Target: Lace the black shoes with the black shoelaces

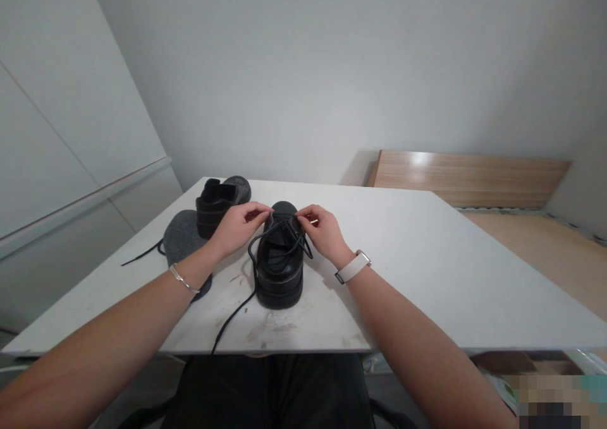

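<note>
A black shoe (281,283) stands on the white table, its heel towards me and its toe pointing away. At the left side of its lacing, my left hand (241,225) pinches the black shoelace (255,271) between thumb and fingertips. My right hand (323,228) is closed in a pinch on the lace at the right side. One loose lace end trails down past the heel to the table's front edge. The lace bits between my fingertips are mostly hidden.
To the left, a second black shoe (215,208) stands behind a grey felt insole (183,239), with a lace end beside it. The white table (403,265) ends near my lap. A wooden headboard (455,176) and bed are at the right.
</note>
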### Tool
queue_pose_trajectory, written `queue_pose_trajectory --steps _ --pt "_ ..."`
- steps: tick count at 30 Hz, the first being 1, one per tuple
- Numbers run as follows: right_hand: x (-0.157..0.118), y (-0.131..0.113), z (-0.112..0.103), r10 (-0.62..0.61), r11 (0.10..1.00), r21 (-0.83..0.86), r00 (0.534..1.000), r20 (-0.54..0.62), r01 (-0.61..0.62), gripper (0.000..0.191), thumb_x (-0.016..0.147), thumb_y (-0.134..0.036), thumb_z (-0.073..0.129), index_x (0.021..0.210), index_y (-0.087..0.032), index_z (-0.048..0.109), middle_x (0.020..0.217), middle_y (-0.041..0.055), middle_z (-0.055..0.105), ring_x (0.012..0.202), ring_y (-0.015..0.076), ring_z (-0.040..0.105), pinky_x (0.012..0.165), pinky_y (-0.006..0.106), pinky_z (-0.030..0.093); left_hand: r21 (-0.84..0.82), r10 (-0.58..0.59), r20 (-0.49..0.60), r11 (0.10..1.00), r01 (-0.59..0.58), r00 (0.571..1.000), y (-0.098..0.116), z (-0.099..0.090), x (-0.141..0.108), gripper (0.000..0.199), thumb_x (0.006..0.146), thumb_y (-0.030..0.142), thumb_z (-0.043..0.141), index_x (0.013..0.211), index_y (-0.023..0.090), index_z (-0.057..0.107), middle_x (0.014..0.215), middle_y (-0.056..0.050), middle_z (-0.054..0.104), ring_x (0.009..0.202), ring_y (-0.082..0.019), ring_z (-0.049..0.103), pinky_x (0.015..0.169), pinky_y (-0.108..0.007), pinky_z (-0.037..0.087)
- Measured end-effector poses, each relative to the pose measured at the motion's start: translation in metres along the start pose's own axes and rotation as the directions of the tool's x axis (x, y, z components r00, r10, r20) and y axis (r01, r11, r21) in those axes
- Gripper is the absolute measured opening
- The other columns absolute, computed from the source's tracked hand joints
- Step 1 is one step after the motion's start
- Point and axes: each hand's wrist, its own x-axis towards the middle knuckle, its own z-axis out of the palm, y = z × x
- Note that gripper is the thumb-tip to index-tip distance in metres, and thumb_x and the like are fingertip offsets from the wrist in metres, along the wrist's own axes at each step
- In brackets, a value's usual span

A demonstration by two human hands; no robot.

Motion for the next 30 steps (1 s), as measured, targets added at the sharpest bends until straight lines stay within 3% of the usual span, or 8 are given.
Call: queue_pose_trajectory --steps 5,11,19,24,30 --pt "-0.004 -0.006 0.006 -0.025 1.000 -0.012 1.000 0.008 0.025 0.009 0.085 -0.023 0.054 0.090 -0.018 0.059 0.089 0.0038 0.062 0.077 0.0149 0.057 0.069 0.029 0.047 0.010 0.051 -0.024 0.999 -0.051 0.998 -0.001 0.000 0.000 0.034 0.086 0.046 0.067 0.096 0.015 0.075 0.100 -0.011 0.075 0.094 -0.024 0.068 0.092 -0.039 0.052" --pt "-0.007 -0.018 0.007 -0.150 0.989 -0.006 0.989 -0.004 0.150 0.011 0.091 -0.028 0.046 0.093 -0.019 0.053 0.091 0.0058 0.063 0.086 0.0184 0.058 0.080 0.035 0.047 0.060 0.089 0.013 0.994 -0.089 0.996 -0.005 0.000 0.002 0.033 0.089 0.043 0.062 0.104 0.016 0.075 0.105 -0.010 0.074 0.099 -0.025 0.067 0.092 -0.040 0.050" --pt "-0.014 -0.039 0.004 -0.290 0.957 -0.011 0.957 0.016 0.290 0.007 0.091 -0.025 0.048 0.093 -0.019 0.052 0.089 0.0041 0.060 0.085 0.0174 0.058 0.081 0.033 0.047 0.087 0.125 0.036 0.988 -0.128 0.991 -0.003 0.000 0.002 0.027 0.092 0.040 0.059 0.097 0.016 0.069 0.095 -0.007 0.070 0.087 -0.021 0.064 0.085 -0.036 0.050" --pt "-0.013 -0.039 0.005 -0.321 0.947 -0.007 0.947 -0.003 0.321 0.005 0.089 -0.024 0.049 0.092 -0.020 0.051 0.086 0.0024 0.058 0.081 0.0159 0.055 0.078 0.031 0.046 0.192 0.233 0.000 0.954 -0.229 0.972 0.000 0.004 0.000 0.021 0.097 0.032 0.047 0.096 0.017 0.062 0.095 -0.006 0.065 0.091 -0.021 0.061 0.086 -0.036 0.048" --pt "-0.013 -0.041 0.001 -0.314 0.949 0.011 0.949 -0.021 0.314 0.003 0.088 -0.022 0.051 0.088 -0.020 0.052 0.079 -0.0002 0.056 0.071 0.0131 0.052 0.068 0.027 0.044 0.087 0.239 -0.155 0.970 -0.228 0.959 0.012 -0.002 -0.001 0.018 0.100 0.029 0.041 0.095 0.018 0.055 0.091 -0.005 0.065 0.090 -0.019 0.063 0.088 -0.036 0.050"
